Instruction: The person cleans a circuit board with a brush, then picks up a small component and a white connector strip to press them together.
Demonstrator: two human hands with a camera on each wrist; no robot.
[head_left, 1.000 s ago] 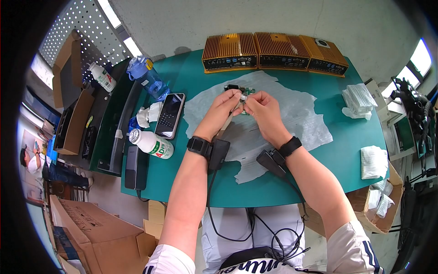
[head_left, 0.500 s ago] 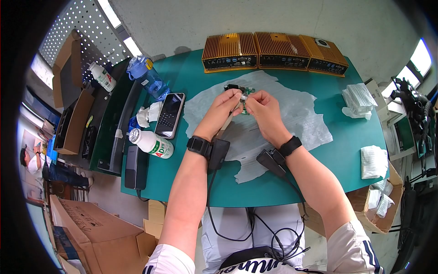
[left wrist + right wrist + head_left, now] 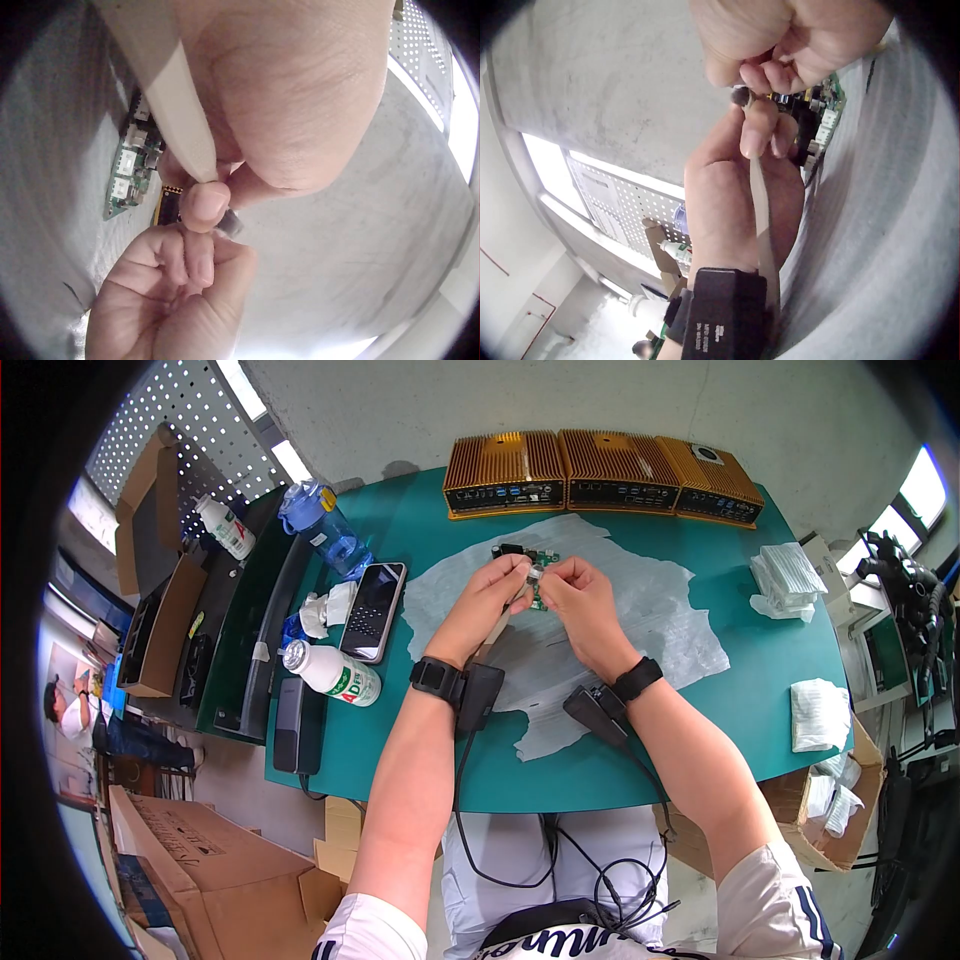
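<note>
A flat beige strip runs back from my left hand along its wrist; the left thumb and fingers pinch it near its end. A small dark grey piece shows at that end, among the fingertips. My right hand meets the left there, its thumb and fingers curled and pinching that small piece. Fingers hide most of it, and its kind does not show. Just beyond the fingertips lies a green circuit board with white connectors, partly covered by the hands in the head view.
A crumpled white foam sheet lies under the board on the green table. Several gold finned computers line the back. Left are a phone, a white bottle and a blue water bottle. Foam packets lie right.
</note>
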